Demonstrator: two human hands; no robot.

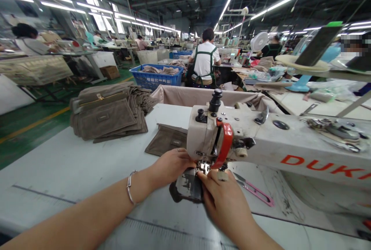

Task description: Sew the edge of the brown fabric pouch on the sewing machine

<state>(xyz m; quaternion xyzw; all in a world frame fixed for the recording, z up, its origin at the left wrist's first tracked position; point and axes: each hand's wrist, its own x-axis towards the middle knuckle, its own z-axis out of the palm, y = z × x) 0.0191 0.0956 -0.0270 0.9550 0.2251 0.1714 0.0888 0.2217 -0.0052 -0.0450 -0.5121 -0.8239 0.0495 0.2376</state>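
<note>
Bright, even light from ceiling tube lights (278,2); glare on them. Wide-angle bend at edges, bg soft. Faint shadows under hands.

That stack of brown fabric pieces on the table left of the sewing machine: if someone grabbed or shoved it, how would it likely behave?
The stack of brown fabric pieces would probably flop when lifted: its edges already droop and fan unevenly. Pushed, the loose layers would likely slide apart rather than move as one. It should not roll or tip, since it lies flat and low on the table.
</note>
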